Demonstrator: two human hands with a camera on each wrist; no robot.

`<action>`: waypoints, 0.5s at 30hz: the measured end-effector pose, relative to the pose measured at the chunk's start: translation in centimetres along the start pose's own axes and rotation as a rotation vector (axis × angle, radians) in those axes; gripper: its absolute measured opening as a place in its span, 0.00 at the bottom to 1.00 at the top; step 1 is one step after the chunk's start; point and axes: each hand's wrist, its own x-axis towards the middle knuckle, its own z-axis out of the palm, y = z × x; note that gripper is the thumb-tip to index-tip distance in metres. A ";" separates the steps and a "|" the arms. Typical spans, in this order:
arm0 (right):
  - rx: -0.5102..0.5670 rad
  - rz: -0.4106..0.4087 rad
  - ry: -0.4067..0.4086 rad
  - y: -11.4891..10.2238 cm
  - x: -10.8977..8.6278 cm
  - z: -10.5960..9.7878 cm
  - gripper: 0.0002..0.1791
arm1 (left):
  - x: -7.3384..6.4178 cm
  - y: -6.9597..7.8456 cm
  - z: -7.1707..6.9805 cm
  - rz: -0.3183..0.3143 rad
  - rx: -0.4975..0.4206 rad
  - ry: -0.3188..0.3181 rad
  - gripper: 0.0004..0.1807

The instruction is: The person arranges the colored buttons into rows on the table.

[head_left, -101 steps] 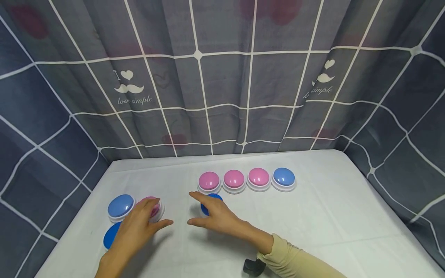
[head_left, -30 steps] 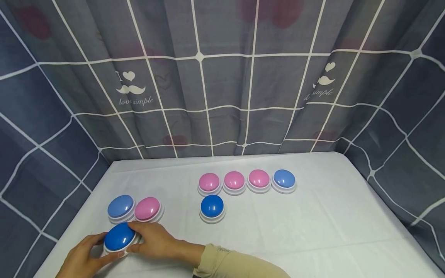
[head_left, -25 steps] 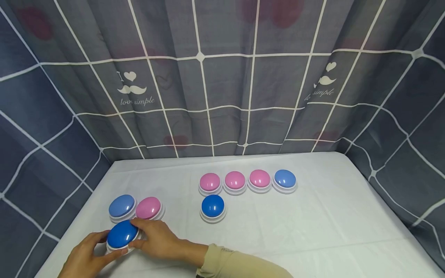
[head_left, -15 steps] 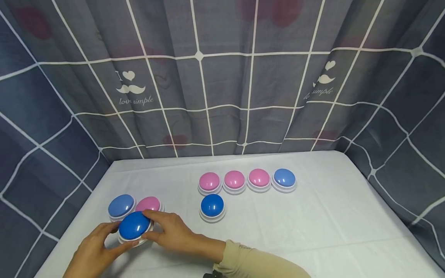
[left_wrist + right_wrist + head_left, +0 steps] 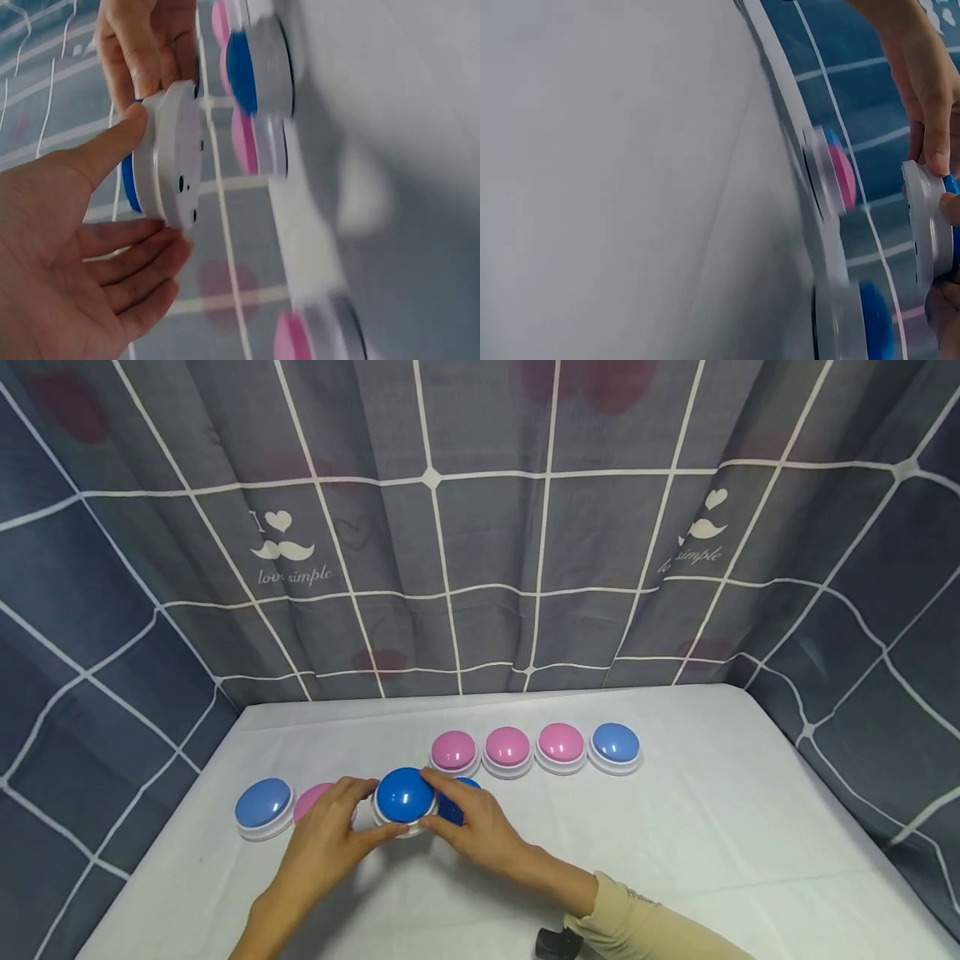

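Both hands hold a dark blue push button (image 5: 405,795) with a white round base between them, lifted off the table. My left hand (image 5: 322,843) grips its left side, thumb at the front and fingers behind. On the other side, my right hand (image 5: 483,835) pinches the rim with thumb and fingers. The left wrist view shows the base's white underside (image 5: 187,165) with small dark holes, clear of the table. Partly hidden behind the right fingers is another dark blue button (image 5: 452,812). A pink button (image 5: 309,800) is mostly covered by the left hand.
At the back, a row holds pink buttons (image 5: 453,750) (image 5: 507,747) (image 5: 561,743) and a light blue button (image 5: 616,743). Another light blue button (image 5: 262,803) sits at the left. A grey checked curtain (image 5: 487,543) surrounds the white-covered table (image 5: 712,827).
The hands, empty at first, took hold of the dark blue button at the front left. They have lifted it and carried it right, beside the other dark blue button.
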 end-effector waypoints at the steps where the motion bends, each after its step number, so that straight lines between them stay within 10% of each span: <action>1: 0.002 0.006 0.011 0.3 -0.4 -0.7 0.33 | 0.4 0.4 0.6 0.017 -0.011 -0.001 0.34; 15: -0.179 0.075 0.137 3.2 -4.9 -7.6 0.35 | 4.9 5.3 7.1 0.285 0.018 -0.061 0.33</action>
